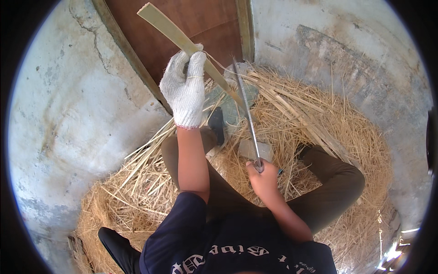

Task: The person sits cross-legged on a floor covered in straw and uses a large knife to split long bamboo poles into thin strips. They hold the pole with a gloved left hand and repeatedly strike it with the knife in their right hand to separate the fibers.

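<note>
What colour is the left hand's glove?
The glove is off-white, reddish at the cuff edge; head view.

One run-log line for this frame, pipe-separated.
left hand: white-gloved, gripping flat strip | right hand: bare, gripping long blade | blade/strip: cross in view, contact unclear | straw-like shavings: around legs

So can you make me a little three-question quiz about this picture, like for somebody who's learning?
1. Which hand grips the flat strip?
2. True or false: the right hand, which holds the long blade, wears a glove.
3. What lies around the legs? a) sand, b) straw, c) snow.

Key:
1. The left hand.
2. False; it is bare.
3. b.
</note>
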Available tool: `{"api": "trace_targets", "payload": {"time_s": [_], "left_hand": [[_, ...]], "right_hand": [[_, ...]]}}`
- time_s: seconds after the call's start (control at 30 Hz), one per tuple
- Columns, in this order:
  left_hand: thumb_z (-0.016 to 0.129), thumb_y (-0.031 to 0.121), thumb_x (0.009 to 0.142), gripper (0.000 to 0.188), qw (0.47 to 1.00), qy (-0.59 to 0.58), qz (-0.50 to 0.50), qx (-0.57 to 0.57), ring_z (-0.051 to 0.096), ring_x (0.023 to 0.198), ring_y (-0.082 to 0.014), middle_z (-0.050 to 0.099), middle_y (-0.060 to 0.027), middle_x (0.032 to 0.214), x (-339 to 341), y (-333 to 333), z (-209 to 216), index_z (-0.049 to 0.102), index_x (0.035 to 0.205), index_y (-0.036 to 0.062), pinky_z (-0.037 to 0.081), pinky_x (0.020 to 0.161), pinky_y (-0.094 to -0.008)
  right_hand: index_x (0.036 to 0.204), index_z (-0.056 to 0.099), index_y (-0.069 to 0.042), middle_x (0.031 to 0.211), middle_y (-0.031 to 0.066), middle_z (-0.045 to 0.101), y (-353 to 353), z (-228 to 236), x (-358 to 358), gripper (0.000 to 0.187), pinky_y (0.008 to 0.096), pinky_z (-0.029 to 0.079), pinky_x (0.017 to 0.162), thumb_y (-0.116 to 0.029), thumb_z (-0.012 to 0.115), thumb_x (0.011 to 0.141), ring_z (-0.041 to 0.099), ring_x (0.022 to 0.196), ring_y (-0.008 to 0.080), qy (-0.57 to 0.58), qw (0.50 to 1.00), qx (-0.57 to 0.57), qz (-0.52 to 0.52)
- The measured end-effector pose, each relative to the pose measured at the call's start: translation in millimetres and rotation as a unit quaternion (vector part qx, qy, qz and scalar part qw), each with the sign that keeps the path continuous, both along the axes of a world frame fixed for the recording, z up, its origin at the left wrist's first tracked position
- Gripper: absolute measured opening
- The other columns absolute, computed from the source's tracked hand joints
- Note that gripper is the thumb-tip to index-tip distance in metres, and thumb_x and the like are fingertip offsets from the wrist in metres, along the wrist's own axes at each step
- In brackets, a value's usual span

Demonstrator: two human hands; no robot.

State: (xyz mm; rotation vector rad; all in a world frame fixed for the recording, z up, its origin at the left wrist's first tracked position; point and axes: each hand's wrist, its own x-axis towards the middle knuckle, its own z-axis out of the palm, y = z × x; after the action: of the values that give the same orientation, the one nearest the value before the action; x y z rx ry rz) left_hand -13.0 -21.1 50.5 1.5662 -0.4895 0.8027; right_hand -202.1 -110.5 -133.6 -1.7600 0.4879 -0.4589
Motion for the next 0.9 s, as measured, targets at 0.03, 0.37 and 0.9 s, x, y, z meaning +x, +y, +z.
{"api": "trace_targets", "payload": {"time_s": [0.03, 0.37, 0.9], "left_hand": [[0.072, 0.021, 0.094, 0.022, 0.999, 0.018, -0.016, -0.021, 0.069, 0.087, -0.0128, 0.074, -0.0064, 0.102, -1, -1, 1, 0.078, 0.109, 0.0055, 0.055, 0.078, -0.0301], [0.069, 0.018, 0.096, 0.020, 0.999, 0.008, -0.042, -0.010, 0.066, 0.086, -0.0119, 0.072, -0.0053, 0.099, -7, -8, 4, 0.077, 0.110, 0.0055, 0.053, 0.080, -0.0279], [0.063, 0.011, 0.096, 0.023, 0.946, 0.055, -0.312, -0.073, 0.070, 0.095, -0.0215, 0.069, -0.0109, 0.111, 27, 27, -23, 0.071, 0.111, -0.0046, 0.057, 0.089, -0.0353]], "right_hand": [[0.071, 0.054, -0.002, 0.054, 0.0024, 0.046, 1, 9, -4, 0.029, 0.0328, 0.036, 0.051, -0.011, 0.069, 0.094, 0.048, 0.053, 0.0072, -0.037, 0.999, 0.011, -0.011], [0.069, 0.056, 0.000, 0.058, 0.0083, 0.057, -12, -42, 10, 0.034, 0.0383, 0.038, 0.052, -0.019, 0.072, 0.090, 0.049, 0.051, 0.0156, 0.058, 0.997, 0.030, 0.038], [0.067, 0.053, -0.005, 0.057, -0.0016, 0.049, -12, 16, -10, 0.036, 0.0338, 0.036, 0.052, -0.023, 0.072, 0.092, 0.042, 0.053, 0.0093, 0.094, 0.989, 0.075, 0.088]]}}
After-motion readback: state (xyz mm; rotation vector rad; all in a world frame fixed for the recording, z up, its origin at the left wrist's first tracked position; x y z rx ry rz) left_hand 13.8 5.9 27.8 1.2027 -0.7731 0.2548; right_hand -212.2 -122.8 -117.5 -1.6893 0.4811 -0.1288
